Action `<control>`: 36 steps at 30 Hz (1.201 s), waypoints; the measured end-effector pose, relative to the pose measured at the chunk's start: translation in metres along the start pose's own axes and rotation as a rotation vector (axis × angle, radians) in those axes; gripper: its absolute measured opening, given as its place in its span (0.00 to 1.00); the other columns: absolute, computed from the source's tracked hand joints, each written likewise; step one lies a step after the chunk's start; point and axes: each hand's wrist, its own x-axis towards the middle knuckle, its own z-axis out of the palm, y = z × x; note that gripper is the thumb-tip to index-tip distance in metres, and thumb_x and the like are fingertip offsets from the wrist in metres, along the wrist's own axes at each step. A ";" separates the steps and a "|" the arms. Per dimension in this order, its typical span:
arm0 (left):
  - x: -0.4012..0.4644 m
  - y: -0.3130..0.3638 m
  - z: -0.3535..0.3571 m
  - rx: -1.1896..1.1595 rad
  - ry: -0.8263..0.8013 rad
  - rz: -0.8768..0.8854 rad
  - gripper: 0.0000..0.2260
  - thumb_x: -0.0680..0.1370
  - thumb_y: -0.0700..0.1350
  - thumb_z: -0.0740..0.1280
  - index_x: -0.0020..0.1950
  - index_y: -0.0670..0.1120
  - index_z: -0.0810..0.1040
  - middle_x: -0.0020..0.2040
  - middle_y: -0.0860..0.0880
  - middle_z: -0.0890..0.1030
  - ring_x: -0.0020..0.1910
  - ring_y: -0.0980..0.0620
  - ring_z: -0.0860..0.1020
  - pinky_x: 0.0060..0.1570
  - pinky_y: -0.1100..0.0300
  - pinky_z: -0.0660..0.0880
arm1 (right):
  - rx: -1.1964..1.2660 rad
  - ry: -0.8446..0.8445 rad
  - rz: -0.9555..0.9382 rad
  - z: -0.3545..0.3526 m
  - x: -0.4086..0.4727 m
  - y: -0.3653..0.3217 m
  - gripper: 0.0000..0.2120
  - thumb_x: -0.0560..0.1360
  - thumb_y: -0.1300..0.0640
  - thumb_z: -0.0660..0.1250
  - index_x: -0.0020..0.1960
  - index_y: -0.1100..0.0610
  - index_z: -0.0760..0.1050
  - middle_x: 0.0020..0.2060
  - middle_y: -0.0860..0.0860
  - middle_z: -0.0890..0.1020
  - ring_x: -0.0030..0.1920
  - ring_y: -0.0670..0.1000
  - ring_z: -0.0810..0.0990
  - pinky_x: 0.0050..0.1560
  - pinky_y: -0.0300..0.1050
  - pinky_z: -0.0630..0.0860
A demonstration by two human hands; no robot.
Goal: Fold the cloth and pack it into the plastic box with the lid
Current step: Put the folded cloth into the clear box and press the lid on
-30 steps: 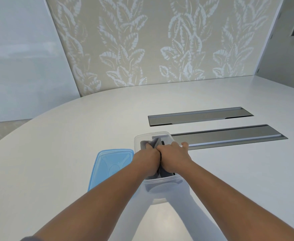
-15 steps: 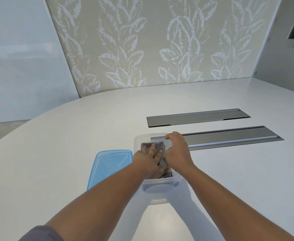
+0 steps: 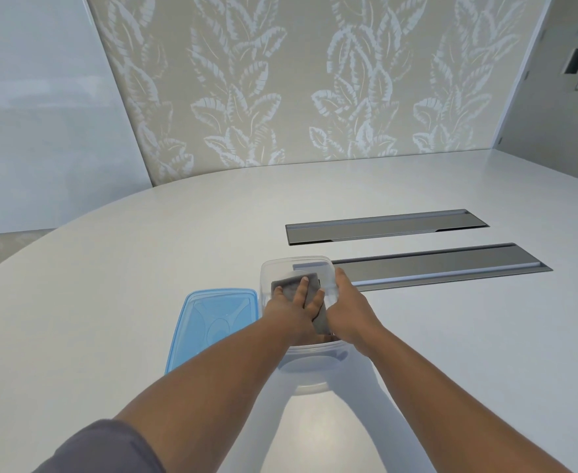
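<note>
A clear plastic box [image 3: 267, 268] stands on the white table in front of me. A folded grey cloth [image 3: 289, 283] lies inside it. My left hand [image 3: 294, 307] lies flat on the cloth with straight, spread fingers and presses it down. My right hand [image 3: 347, 307] is at the box's right wall, its fingers reaching over the rim beside the cloth; its fingertips are partly hidden. The blue lid [image 3: 212, 322] lies flat on the table, just left of the box.
Two long grey recessed slots [image 3: 386, 227] [image 3: 444, 264] are set into the white table [image 3: 110, 285] behind and right of the box. A leaf-patterned wall stands beyond the table's curved far edge.
Both hands were gripping the cloth in fists over the box. The left hand has opened flat onto the cloth, and the right hand has shifted to the box's right wall.
</note>
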 end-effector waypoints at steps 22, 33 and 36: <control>-0.040 -0.016 -0.024 -0.123 0.443 0.071 0.15 0.83 0.52 0.55 0.44 0.49 0.77 0.46 0.48 0.83 0.48 0.46 0.80 0.50 0.52 0.72 | -0.202 0.005 -0.018 0.002 0.006 0.005 0.43 0.78 0.60 0.65 0.83 0.46 0.43 0.74 0.56 0.71 0.66 0.59 0.75 0.62 0.53 0.76; -0.060 -0.062 0.026 -1.148 0.721 -0.295 0.24 0.76 0.33 0.60 0.70 0.49 0.75 0.72 0.50 0.74 0.70 0.46 0.72 0.70 0.50 0.67 | -0.205 -0.005 -0.025 0.007 0.010 0.008 0.50 0.75 0.47 0.74 0.84 0.47 0.43 0.77 0.54 0.68 0.71 0.58 0.72 0.64 0.50 0.71; -0.062 -0.067 0.042 -1.045 0.465 -0.456 0.26 0.79 0.44 0.62 0.78 0.56 0.68 0.80 0.52 0.66 0.79 0.44 0.62 0.76 0.44 0.58 | -0.210 0.000 -0.029 0.008 0.011 0.009 0.50 0.75 0.49 0.74 0.83 0.47 0.42 0.77 0.55 0.69 0.71 0.58 0.72 0.64 0.50 0.72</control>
